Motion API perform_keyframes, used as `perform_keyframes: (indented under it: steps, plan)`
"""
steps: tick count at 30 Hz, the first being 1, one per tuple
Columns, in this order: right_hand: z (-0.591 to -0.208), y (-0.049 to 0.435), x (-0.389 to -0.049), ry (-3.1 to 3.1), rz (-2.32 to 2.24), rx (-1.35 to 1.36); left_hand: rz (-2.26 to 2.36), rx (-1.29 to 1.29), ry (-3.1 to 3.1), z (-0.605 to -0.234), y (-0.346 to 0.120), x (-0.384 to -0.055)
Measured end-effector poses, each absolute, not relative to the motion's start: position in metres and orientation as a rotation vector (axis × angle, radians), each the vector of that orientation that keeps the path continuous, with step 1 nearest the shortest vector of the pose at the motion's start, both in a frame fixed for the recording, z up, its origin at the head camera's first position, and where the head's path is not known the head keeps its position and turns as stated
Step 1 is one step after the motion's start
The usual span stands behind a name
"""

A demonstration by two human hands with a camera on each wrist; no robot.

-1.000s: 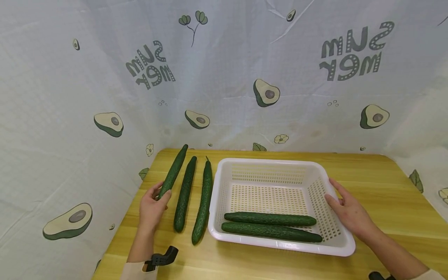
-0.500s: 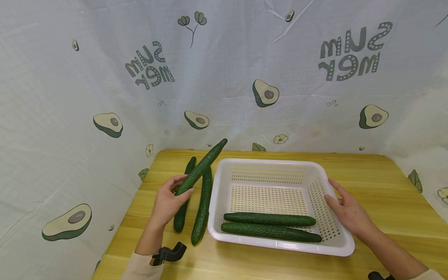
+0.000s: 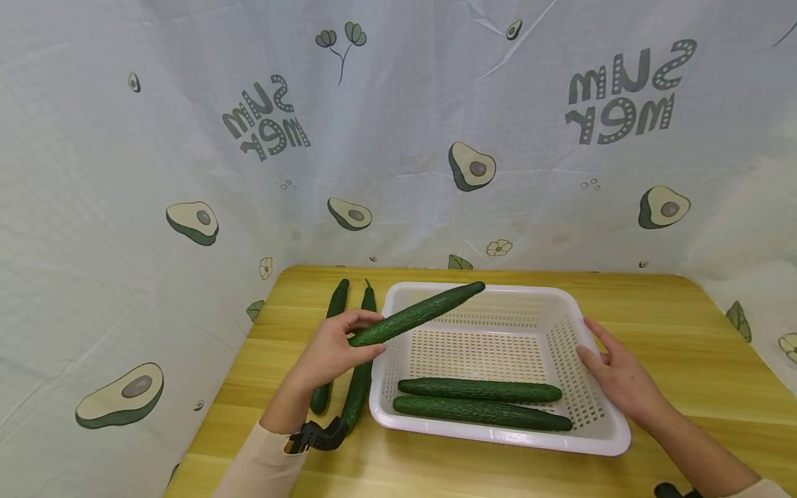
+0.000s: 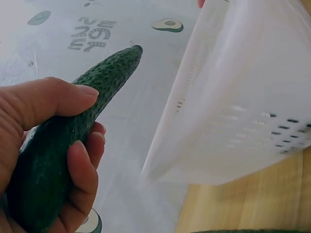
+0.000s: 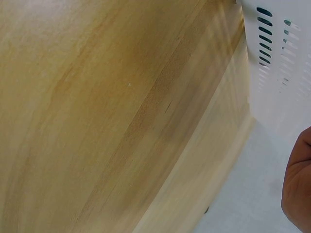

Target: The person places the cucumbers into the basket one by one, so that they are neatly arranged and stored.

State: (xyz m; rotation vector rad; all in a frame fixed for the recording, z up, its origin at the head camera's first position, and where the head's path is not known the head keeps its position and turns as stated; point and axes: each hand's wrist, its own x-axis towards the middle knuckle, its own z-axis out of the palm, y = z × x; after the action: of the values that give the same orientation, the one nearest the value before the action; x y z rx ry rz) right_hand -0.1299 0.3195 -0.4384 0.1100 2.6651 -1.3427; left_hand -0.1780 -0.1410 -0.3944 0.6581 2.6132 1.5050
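Note:
My left hand (image 3: 333,353) grips a long dark green cucumber (image 3: 429,309) near one end, and its other end slants up over the white plastic basket (image 3: 498,441). In the left wrist view, thumb and fingers wrap round this cucumber (image 4: 51,150) beside the basket's outer wall (image 4: 252,92). On the basket's right rim, my right hand (image 3: 629,384) holds on, thumb over the inner side. Two cucumbers lie inside along the near wall, one (image 3: 479,389) behind the other (image 3: 482,412). Left of the basket, two more rest on the table, partly hidden by my left arm: one (image 3: 338,301) farther left, one (image 3: 359,391) beside the basket.
The wooden table (image 3: 685,332) reaches back to a pale curtain (image 3: 398,138) printed with avocados, which also hangs along the left side. A black wrist strap mount (image 3: 324,434) sits on the left forearm, above the table.
My left hand has lifted the leftmost cucumber off the table and carried it right, across the other two, until it overhangs the basket. The right hand and basket stay in place.

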Motion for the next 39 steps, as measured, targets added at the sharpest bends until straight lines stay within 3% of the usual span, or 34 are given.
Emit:
perform_keyframes:
  steps: [26,39]
  plan:
    - [-0.438,0.318,-0.128,2.684,-1.349,0.103,0.702,1.211,2.529,-0.374,-0.043,-0.221]
    - [-0.440,0.319,-0.128,2.675,-1.370,0.084,0.610,1.164,2.436,-0.397,-0.019,-0.223]
